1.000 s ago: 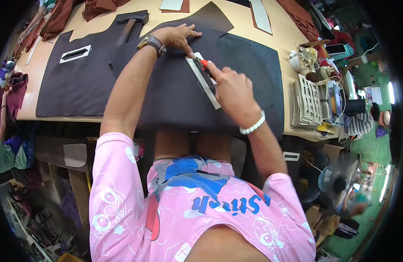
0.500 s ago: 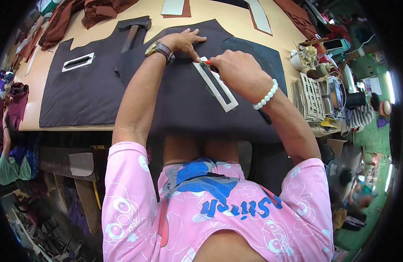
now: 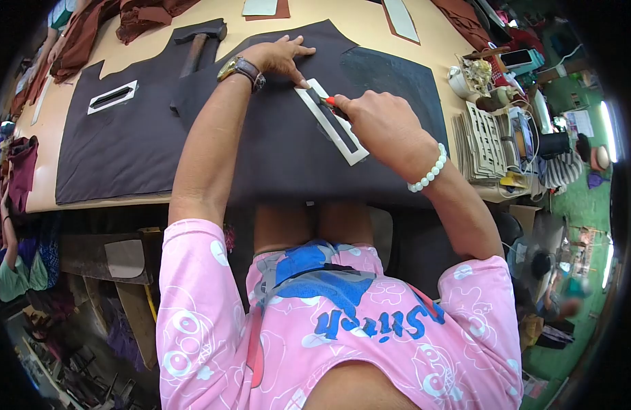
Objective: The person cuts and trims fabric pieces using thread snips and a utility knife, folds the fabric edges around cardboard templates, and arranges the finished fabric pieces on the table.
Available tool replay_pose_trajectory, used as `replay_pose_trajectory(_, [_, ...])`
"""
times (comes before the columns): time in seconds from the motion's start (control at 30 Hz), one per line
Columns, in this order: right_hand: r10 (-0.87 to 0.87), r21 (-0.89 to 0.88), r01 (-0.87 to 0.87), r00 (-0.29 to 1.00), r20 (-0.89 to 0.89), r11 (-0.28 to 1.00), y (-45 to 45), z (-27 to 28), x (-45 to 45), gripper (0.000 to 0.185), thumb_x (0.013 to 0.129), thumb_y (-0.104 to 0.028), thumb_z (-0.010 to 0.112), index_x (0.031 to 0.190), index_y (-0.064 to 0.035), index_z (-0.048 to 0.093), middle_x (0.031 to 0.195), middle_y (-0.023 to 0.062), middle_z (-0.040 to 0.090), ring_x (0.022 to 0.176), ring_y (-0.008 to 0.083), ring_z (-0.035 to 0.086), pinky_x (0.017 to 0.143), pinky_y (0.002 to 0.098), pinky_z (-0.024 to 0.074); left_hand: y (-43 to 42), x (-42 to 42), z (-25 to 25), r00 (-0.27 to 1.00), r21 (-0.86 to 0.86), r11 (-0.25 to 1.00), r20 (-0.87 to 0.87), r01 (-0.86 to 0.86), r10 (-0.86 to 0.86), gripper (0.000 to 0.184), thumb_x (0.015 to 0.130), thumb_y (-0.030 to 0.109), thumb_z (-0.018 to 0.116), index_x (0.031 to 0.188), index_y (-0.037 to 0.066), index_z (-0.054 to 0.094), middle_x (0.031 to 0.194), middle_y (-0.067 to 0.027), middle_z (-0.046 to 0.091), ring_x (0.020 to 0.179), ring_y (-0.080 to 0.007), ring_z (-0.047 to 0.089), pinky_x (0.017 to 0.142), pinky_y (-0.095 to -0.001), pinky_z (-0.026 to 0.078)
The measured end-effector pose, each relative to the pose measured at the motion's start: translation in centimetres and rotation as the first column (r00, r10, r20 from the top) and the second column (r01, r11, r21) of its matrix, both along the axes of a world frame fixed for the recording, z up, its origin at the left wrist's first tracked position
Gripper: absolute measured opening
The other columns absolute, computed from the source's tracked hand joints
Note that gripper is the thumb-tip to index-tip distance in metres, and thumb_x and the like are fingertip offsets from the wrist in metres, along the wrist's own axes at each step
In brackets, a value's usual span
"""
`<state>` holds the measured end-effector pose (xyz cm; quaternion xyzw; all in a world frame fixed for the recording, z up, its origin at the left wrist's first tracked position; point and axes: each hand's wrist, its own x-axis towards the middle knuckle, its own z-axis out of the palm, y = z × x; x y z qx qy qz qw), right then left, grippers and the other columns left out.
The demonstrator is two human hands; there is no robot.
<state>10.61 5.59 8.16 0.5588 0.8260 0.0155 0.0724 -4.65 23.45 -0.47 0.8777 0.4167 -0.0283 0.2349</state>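
Note:
A large dark brown sheet (image 3: 271, 160), leather-like, lies over the near part of the table and hangs past its edge. On it rests a slanted white rectangular frame (image 3: 357, 158) with a long slot. My left hand (image 3: 282, 57) is spread flat on the sheet, its thumb at the frame's upper end. With my right hand (image 3: 389, 126) I grip a small tool with a red part (image 3: 330, 101), its tip in the upper part of the slot. The kind of tool cannot be made out; my fingers cover most of it.
Left of my arm, a second dark piece (image 3: 124, 154) carries another white slotted frame (image 3: 97, 105). A hammer (image 3: 194, 53) lies at its upper edge. To the right are stacked card templates (image 3: 481, 143) and a white cup (image 3: 459, 83). Reddish-brown pieces (image 3: 144, 20) lie behind.
My right hand and the tool have moved a little down along the slot. My left hand stays spread at the frame's upper end. The whole view has shifted slightly.

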Motion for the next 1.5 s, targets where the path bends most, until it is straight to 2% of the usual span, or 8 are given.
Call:
replay_pose_trajectory(0.9, [-0.045, 0.064, 0.047, 0.999, -0.031, 0.997, -9.7, -1.4, 4.7, 0.044, 0.08, -0.005, 0.055, 0.124, -0.0057, 0.052, 0.072, 0.0105, 0.059, 0.06, 0.0205, 0.064, 0.052, 0.0301, 0.052, 0.5, -0.1, 0.1, 0.999, -0.023, 0.999, 0.014, 0.032, -0.032, 0.092, 0.061, 0.037, 0.081, 0.139, 0.024, 0.036, 0.149, -0.0162, 0.018, 0.138, -0.0338, 0.011, 0.112, -0.0394, 0.015])
replay_pose_trajectory(1.0, [-0.119, -0.028, 0.116, 0.98, -0.161, 0.993, -9.0, -2.0, 5.8, 0.047, 0.079, -0.009, 0.059, 0.125, -0.0057, 0.051, 0.08, 0.0155, 0.063, 0.066, 0.0285, 0.065, 0.06, 0.0351, 0.0531, 0.2, -0.2, 0.0, 0.999, 0.08, 0.997, 0.029, 0.015, -0.018, 0.094, 0.063, 0.038, 0.08, 0.141, 0.015, 0.032, 0.147, -0.019, 0.021, 0.137, -0.0334, 0.015, 0.111, -0.0397, 0.018])
replay_pose_trajectory(1.1, [0.007, 0.01, -0.001, 0.753, -0.657, 1.0, -6.6, -4.1, 11.3, 0.053, 0.077, -0.016, 0.064, 0.126, -0.0057, 0.049, 0.09, 0.0211, 0.064, 0.075, 0.0372, 0.063, 0.068, 0.0407, 0.0518, -1.8, -1.9, -1.4, 0.974, 0.367, 0.926, 0.226, -0.092, 0.007, 0.092, 0.067, 0.04, 0.076, 0.14, 0.009, 0.03, 0.145, -0.0182, 0.026, 0.135, -0.0345, 0.022, 0.106, -0.0479, 0.026])
replay_pose_trajectory(1.13, [-0.27, -0.152, 0.23, 0.672, -0.69, 0.961, -6.1, -3.0, 11.9, 0.054, 0.075, -0.022, 0.068, 0.122, -0.0037, 0.049, 0.094, 0.0232, 0.063, 0.084, 0.0408, 0.06, 0.075, 0.0433, 0.049, -2.9, -2.7, -1.1, 0.969, 0.44, 0.877, 0.227, -0.192, 0.098, 0.087, 0.071, 0.043, 0.072, 0.139, 0.007, 0.031, 0.144, -0.018, 0.028, 0.134, -0.0338, 0.024, 0.104, -0.0506, 0.027])
replay_pose_trajectory(1.23, [-0.467, -0.072, 0.532, 0.661, -0.587, 0.843, -3.7, -4.5, 15.1, 0.039, 0.078, -0.028, 0.066, 0.107, -0.0042, 0.055, 0.088, 0.0183, 0.064, 0.082, 0.0382, 0.061, 0.07, 0.0444, 0.0468, -5.4, -6.4, -3.3, 0.875, 0.583, 0.672, 0.156, -0.457, 0.459, 0.074, 0.081, 0.048, 0.06, 0.135, 0.003, 0.035, 0.143, -0.0159, 0.03, 0.132, -0.0321, 0.027, 0.101, -0.0579, 0.027])
replay_pose_trajectory(1.3, [-0.39, 0.135, 0.564, 0.705, -0.593, 0.814, -2.1, -7.1, 16.8, 0.038, 0.078, -0.029, 0.065, 0.107, -0.0052, 0.056, 0.09, 0.0171, 0.063, 0.081, 0.0366, 0.06, 0.069, 0.0433, 0.0467, -6.2, -8.2, -4.7, 0.795, 0.628, 0.577, 0.112, -0.522, 0.597, 0.062, 0.087, 0.044, 0.053, 0.132, 0.004, 0.039, 0.14, -0.0139, 0.037, 0.13, -0.0302, 0.033, 0.1, -0.0592, 0.027])
replay_pose_trajectory(1.4, [-0.341, 0.35, 0.556, 0.787, -0.515, 0.754, -0.2, -10.1, 18.2, 0.039, 0.078, -0.03, 0.065, 0.108, -0.0062, 0.057, 0.094, 0.0151, 0.059, 0.084, 0.034, 0.058, 0.072, 0.0412, 0.0465, -7.3, -10.2, -7.1, 0.847, 0.675, 0.597, 0.079, -0.433, 0.526, 0.048, 0.09, 0.034, 0.052, 0.129, 0.007, 0.045, 0.131, -0.0123, 0.048, 0.123, -0.0293, 0.043, 0.1, -0.0587, 0.028])
replay_pose_trajectory(1.5, [-0.283, 0.521, 0.478, 0.867, -0.41, 0.707, 0.0, -10.3, 18.0, 0.04, 0.078, -0.032, 0.066, 0.107, -0.0057, 0.059, 0.098, 0.0128, 0.054, 0.087, 0.031, 0.055, 0.077, 0.0401, 0.0457, -8.1, -9.1, -5.2, 0.822, 0.562, 0.61, 0.278, -0.558, 0.496, 0.025, 0.089, 0.02, 0.053, 0.108, 0.006, 0.062, 0.105, -0.0138, 0.064, 0.099, -0.0308, 0.059, 0.093, -0.0435, 0.04])
